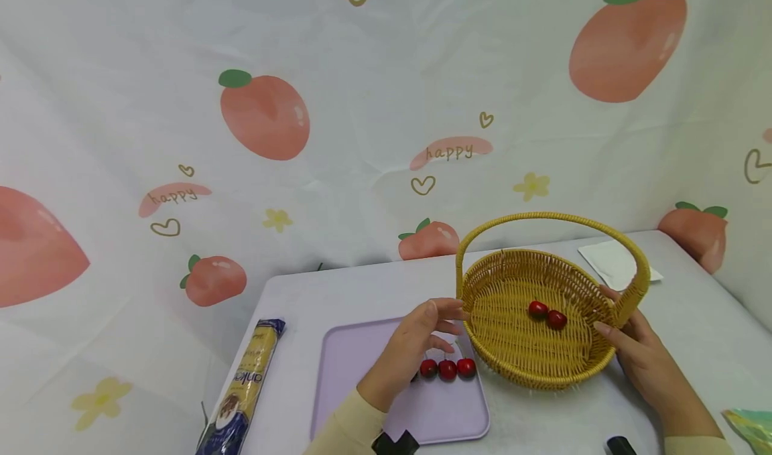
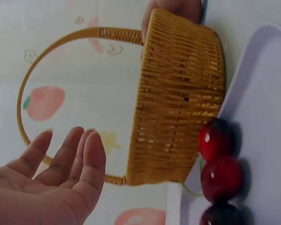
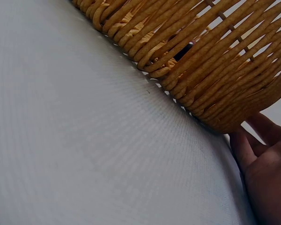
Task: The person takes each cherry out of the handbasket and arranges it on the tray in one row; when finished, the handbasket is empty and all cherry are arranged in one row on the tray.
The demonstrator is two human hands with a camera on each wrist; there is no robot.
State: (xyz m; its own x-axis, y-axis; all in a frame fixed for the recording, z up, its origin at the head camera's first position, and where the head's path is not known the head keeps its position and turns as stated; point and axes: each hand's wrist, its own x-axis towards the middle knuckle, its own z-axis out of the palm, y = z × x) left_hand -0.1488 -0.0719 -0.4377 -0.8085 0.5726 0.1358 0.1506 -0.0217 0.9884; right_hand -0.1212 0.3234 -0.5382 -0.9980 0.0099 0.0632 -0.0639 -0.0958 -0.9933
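Note:
A yellow woven basket (image 1: 512,351) with a tall arched handle stands on the white table, tilted so that its inside faces me. Two red cherries (image 1: 556,319) lie in it. My right hand (image 1: 648,368) grips its right side, thumb over the rim and fingers behind; in the right wrist view the fingers (image 3: 243,149) meet the basket's wall. Close to the left rim, my left hand (image 1: 413,341) is held with loosely bent fingers and nothing in them. Beneath that hand, several cherries (image 1: 447,370) sit in a row on a lilac tray (image 1: 446,418), partly hidden by it.
A long yellow and blue packet (image 1: 244,388) lies at the table's left edge. Behind the basket is a white flat sheet (image 1: 609,262). Near the front right are a black object (image 1: 620,445) and a green-yellow packet (image 1: 752,427), both cut off. A fruit-print curtain (image 1: 362,106) hangs behind.

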